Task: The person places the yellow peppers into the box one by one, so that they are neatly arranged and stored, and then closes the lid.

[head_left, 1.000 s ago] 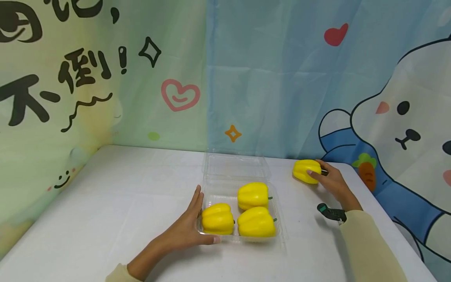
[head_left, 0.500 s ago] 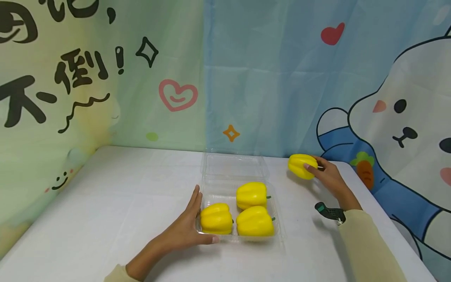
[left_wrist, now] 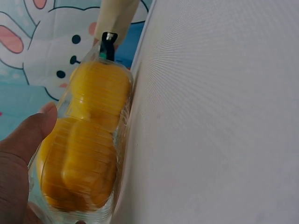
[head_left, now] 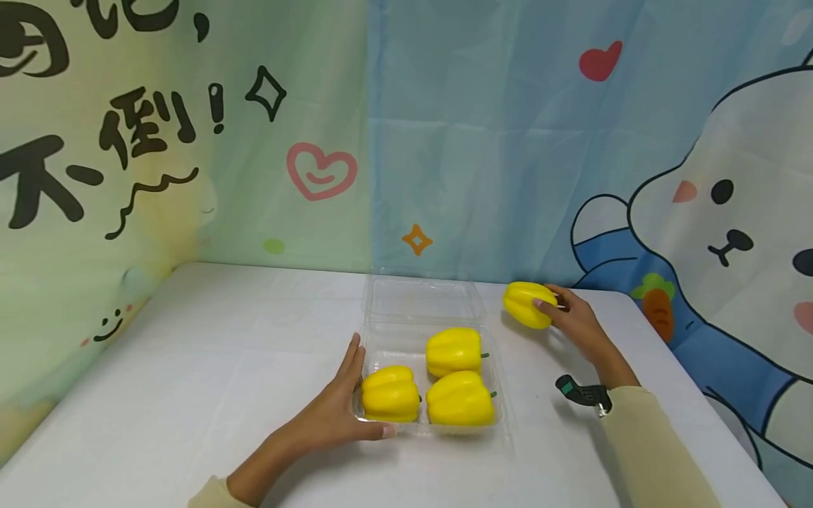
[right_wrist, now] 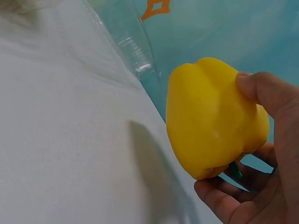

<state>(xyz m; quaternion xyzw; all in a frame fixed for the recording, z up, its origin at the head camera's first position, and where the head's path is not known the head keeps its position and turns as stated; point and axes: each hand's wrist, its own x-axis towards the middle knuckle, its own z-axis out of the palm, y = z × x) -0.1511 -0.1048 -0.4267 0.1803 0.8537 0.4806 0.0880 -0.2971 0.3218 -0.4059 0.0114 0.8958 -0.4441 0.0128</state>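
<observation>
My right hand (head_left: 576, 319) grips a yellow bell pepper (head_left: 529, 305) by its stem end, at the back right of the table. In the right wrist view the thumb presses the side of the pepper (right_wrist: 212, 116), and fingers support it from below, around the green stem. Its shadow falls on the table. My left hand (head_left: 343, 402) rests at the near left corner of a clear plastic clamshell box (head_left: 394, 343), fingers straight along the left side, thumb along the front. Inside lie three more yellow peppers: one front left (head_left: 390, 395), one front right (head_left: 461, 399), one behind it (head_left: 454, 351).
The box's clear lid (head_left: 422, 300) lies folded back towards the rear edge of the white table (head_left: 222, 353). A printed curtain (head_left: 483, 141) hangs right behind the table. A dark wrist strap piece (head_left: 581, 390) sticks out beside my right sleeve.
My right hand has lifted the pepper off the table and carried it left, towards the box. The left hand and the box have stayed in place.
</observation>
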